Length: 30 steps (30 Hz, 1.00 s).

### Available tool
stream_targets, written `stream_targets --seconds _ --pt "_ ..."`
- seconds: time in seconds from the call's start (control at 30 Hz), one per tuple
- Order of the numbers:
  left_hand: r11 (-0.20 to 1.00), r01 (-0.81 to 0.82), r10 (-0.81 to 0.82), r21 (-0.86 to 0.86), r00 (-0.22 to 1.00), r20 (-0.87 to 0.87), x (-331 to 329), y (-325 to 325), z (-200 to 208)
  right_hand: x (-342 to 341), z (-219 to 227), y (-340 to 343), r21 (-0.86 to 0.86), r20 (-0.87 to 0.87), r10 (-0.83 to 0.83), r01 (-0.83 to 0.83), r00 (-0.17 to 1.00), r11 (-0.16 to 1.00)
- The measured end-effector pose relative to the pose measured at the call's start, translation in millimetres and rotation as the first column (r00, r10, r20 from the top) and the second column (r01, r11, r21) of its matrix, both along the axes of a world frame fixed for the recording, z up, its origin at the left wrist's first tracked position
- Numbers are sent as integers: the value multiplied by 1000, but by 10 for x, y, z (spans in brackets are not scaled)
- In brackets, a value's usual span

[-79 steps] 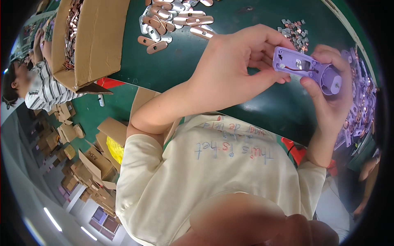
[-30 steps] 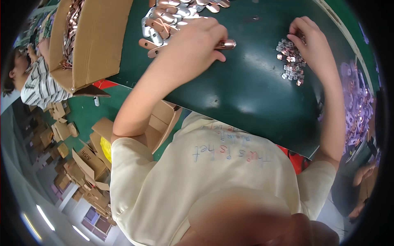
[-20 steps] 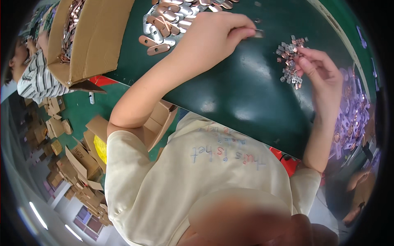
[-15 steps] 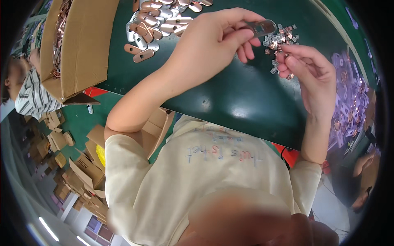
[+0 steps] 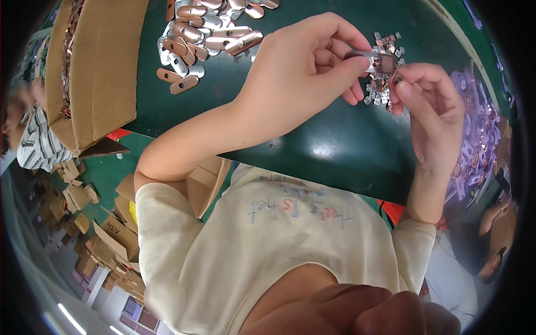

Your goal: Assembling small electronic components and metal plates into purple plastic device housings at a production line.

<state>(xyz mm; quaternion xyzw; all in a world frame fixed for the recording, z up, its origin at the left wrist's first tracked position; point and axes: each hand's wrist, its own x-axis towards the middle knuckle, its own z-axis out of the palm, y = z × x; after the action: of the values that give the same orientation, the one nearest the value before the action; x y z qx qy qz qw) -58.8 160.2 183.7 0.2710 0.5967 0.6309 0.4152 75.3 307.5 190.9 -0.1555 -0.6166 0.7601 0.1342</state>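
My left hand [image 5: 312, 72] pinches an oblong metal plate [image 5: 385, 62] with rounded ends and a small hole, its thumb and fingers on one end. Close by on the right, my right hand [image 5: 432, 106] is closed, thumb against forefinger, on a small metal piece [image 5: 397, 80]. That piece is near the free end of the plate; whether they touch, I cannot tell. Under and between the hands, small square clips [image 5: 378, 96], silvery and copper-coloured, are scattered on the dark green table [image 5: 312, 142]. More oblong plates [image 5: 187, 33], silver and copper-toned, form a loose heap at the far left.
At the left edge of the table stands a cardboard box [image 5: 106, 67] holding copper-coloured parts. Purple and copper-coloured parts [image 5: 474, 134] lie at the right beside my arm. Another person in a striped top [image 5: 42, 137] is at the left. Cartons [image 5: 114, 243] cover the floor there.
My left hand has moved right and turned the plate, bringing it close to my right hand. My right hand has shifted slightly right and down, still pinching.
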Motion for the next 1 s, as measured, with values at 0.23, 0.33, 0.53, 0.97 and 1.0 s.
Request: stream_targets --seconds 0.23,0.33,0.53,0.97,1.0 --pt "993 -35 32 111 999 29 2 -2 -177 -9 53 -122 348 30 -52 39 998 937" --pt "994 -29 25 104 999 41 28 -23 -179 -10 5 -197 320 9 -130 120 991 940" --pt "981 -59 55 186 998 28 112 -26 -240 -49 -190 -103 595 -27 -15 28 1000 803" --pt "964 -54 55 261 998 6 188 -15 -379 -98 -363 -339 -83 -106 -153 144 983 986" --pt "979 -36 46 203 998 -47 185 -45 -381 -99 -333 -358 -59 -65 -136 133 989 989"
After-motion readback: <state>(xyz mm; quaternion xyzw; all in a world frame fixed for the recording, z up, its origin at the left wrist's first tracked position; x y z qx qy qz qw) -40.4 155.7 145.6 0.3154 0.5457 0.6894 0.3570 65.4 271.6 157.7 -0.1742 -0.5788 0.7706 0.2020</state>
